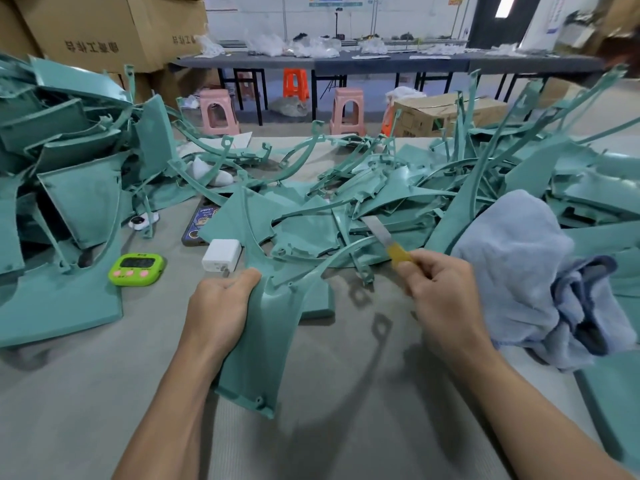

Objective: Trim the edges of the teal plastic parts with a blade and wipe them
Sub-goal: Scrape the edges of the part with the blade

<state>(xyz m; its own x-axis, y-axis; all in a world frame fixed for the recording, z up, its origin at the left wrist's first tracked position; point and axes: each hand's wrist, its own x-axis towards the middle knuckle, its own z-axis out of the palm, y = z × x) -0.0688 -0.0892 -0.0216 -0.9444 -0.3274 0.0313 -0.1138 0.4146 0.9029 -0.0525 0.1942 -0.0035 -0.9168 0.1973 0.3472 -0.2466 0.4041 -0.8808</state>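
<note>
A teal plastic part (270, 327) is being gripped along its left edge by the left hand (221, 303) and held over the bench (86, 393). A yellow-handled blade (386, 239) is being pinched by the right hand (440, 289), just beside the part's curved arm, and a blue cloth (519, 271) is lying at the right.

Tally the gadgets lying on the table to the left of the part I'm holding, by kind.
Green timer: 1
White charger: 1
Phone: 1
Small white gadget: 1
Total: 4
</note>
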